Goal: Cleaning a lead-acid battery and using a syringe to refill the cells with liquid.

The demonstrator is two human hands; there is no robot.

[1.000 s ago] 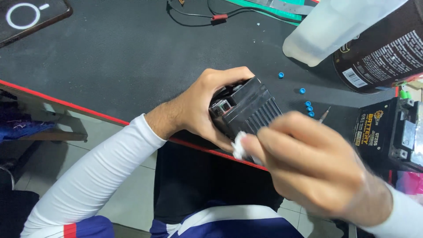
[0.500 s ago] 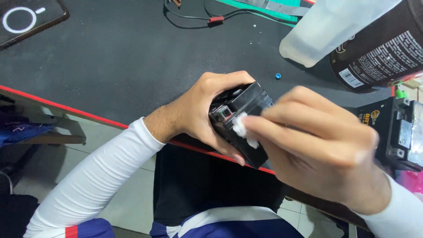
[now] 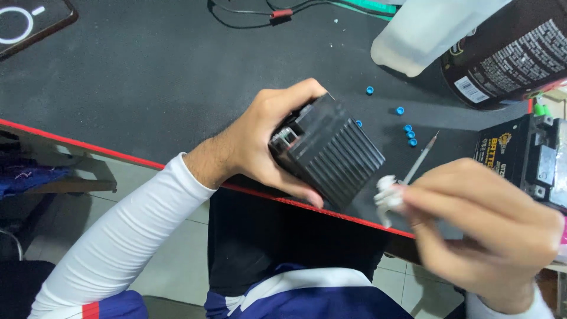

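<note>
Fingers of the left hand [image 3: 260,139] are wrapped tight around a small black ribbed battery [image 3: 328,150], thumb along the near side, the others curled over the far top edge. It's held tilted, up off the table, right over the red-trimmed front edge, with the ribbed side facing the camera and a bit of the terminal end peeking out by the palm.

Over on the other side, the right hand [image 3: 484,230] is closed in a pinch on a little wad of white tissue or cloth [image 3: 387,195], which sticks out past the fingertips toward the battery. The wad sits just beside the battery's lower right corner but isn't touching it, there's a visible gap. This hand is kinda blurry so I can't make out more than that.

Both arms are in white sleeves, and there's a blue and white top at the bottom.

On the black table mat [image 3: 147,88] behind the hands: a handful of tiny blue caps [image 3: 407,127] scattered around, a thin pointed tool [image 3: 420,158] lying at an angle near them, a cloudy plastic bottle [image 3: 431,29] on its side, a big dark can with a label [image 3: 508,53] next to it, and a second black battery [image 3: 525,159] at the right edge. Some wires [image 3: 260,13] run along the top, and there's a dark pad with a white ring on it [image 3: 26,23] in the top left corner.
</note>
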